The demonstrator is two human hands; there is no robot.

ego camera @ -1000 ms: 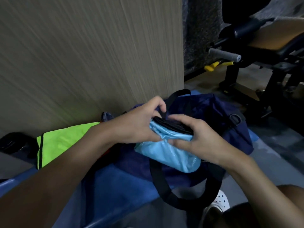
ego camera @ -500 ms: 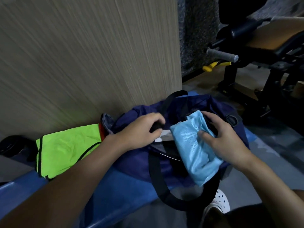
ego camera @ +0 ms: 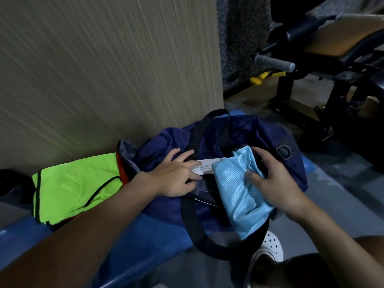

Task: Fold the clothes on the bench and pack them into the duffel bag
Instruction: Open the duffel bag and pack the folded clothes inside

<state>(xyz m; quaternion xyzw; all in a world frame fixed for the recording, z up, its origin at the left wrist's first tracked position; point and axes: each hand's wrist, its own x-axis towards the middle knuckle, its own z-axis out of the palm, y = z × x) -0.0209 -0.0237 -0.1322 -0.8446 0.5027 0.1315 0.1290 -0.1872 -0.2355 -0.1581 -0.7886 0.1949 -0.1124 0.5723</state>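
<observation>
Blue bench (ego camera: 149, 235) against beige wall (ego camera: 104, 69)

A wood-grain wall panel (ego camera: 104, 69) fills the left. Right of it stands a black gym machine (ego camera: 340, 84) with a tan pad (ego camera: 340, 40), grey foam grip (ego camera: 274, 63) and yellow-handled pin (ego camera: 264, 76). A white perforated clog (ego camera: 272, 246) shows below.

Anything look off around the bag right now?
The folded light-blue garment sits askew: the right hand grips it slanting across the open duffel bag, its lower end hanging over the near edge. A white label lies partly under the fingers of the left hand.
</observation>
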